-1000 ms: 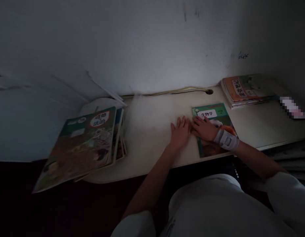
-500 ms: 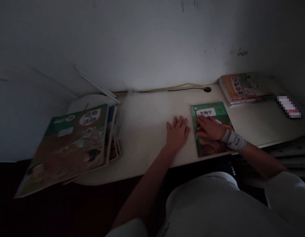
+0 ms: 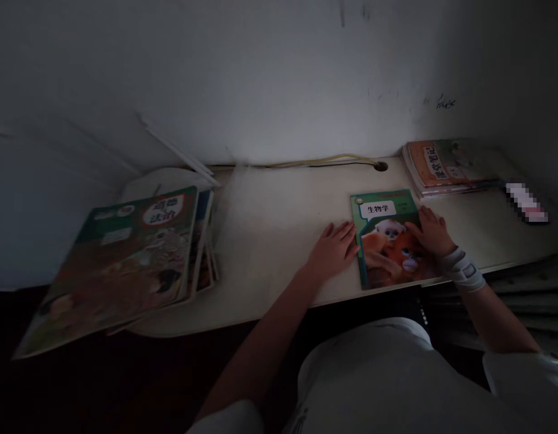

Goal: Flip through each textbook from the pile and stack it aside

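A green biology textbook (image 3: 391, 241) with monkeys on its cover lies closed near the desk's front edge. My left hand (image 3: 334, 248) rests flat on the desk, fingers stretched out, its fingertips at the book's left edge. On the book's right edge lies my right hand (image 3: 435, 232), fingers spread, the thumb reaching over the cover. A pale band (image 3: 464, 270) is wrapped around my right wrist. Neither hand grips the book.
At the left, a stack of textbooks (image 3: 120, 265) overhangs the front of the white desk (image 3: 270, 241). Another stack of books (image 3: 451, 166) sits at the back right, with a blurred-out phone (image 3: 527, 202) beside it. Thin cables (image 3: 306, 163) run along the wall into a hole (image 3: 380, 166).
My right hand has slid from the middle of the cover to the book's right edge, uncovering the monkey picture. My left hand has moved slightly right, up to the book's left edge.
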Demonstrator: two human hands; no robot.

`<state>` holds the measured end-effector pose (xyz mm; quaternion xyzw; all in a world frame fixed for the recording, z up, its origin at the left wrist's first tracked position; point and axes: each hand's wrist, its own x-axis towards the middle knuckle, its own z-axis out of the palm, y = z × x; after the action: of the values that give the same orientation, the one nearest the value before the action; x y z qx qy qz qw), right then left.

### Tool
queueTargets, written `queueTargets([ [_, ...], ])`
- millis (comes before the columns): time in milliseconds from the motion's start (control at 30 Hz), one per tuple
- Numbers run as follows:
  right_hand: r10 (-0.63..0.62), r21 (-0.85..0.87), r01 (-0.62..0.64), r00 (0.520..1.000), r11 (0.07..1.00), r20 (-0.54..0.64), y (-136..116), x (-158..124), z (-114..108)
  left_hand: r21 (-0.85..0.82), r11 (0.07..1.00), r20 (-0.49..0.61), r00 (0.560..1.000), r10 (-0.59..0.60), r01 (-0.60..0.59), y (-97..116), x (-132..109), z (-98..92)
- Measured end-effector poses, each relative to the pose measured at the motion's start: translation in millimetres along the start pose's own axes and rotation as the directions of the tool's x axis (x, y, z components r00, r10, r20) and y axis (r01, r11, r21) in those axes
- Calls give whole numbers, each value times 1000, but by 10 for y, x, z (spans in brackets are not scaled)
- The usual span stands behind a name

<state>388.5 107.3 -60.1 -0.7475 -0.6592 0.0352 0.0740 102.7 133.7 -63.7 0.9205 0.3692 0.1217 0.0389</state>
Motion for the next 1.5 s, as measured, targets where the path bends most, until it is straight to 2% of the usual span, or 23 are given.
queueTargets([
  [200, 7, -39, -7, 1000, 999, 8, 3, -21, -13, -3, 1000, 14, 1000, -5, 5, -9, 11, 19],
  [433, -8, 64, 9, 1000, 998, -11, 65, 28, -31, -21, 1000, 20, 1000, -13, 14, -2, 8, 2],
  [567, 14, 52, -12, 999, 999, -39, 102, 12, -49, -26, 1000, 17, 1000, -12, 12, -8, 6, 0],
  [833, -5, 16, 5, 1000, 1000, 20, 106, -49, -31, -24, 999, 31, 999, -23, 23, -2, 18, -12],
  [933, -16, 49, 16, 1000, 999, 1, 70, -88, -127, -35, 999, 18, 1000, -23, 23, -2, 15, -2],
  [1000, -96, 135, 100, 995, 986, -42, 16, -112, -274, -58, 998, 13, 1000, -26, 26, 1, 14, -1],
  [1067, -290, 279, 293, 956, 915, -53, -88, -113, -469, -107, 994, 13, 999, -34, 36, 4, 15, -11],
  [1100, -415, 356, 401, 909, 844, -41, -166, -101, -564, -150, 988, 11, 999, -46, 47, 5, 18, -20],
  [1200, -711, 481, 618, 703, 622, 17, -494, -13, -727, -400, 909, -33, 989, -144, 119, -11, 39, -57],
  [1267, -787, 436, 693, 614, 574, 59, -763, 68, -692, -621, 767, -83, 959, -270, 162, -44, 61, -77],
  [1333, -800, 328, 736, 588, 592, 124, -1028, 147, -577, -779, 597, -104, 900, -423, 190, -97, 82, -90],
  [1433, -773, 144, 761, 607, 632, 185, -1337, 282, -402, -844, 423, -31, 758, -652, 330, -182, 98, -107],
  [1500, -738, 49, 742, 653, 668, 169, -1460, 409, -333, -803, 384, 32, 676, -737, 456, -210, 90, -129],
])
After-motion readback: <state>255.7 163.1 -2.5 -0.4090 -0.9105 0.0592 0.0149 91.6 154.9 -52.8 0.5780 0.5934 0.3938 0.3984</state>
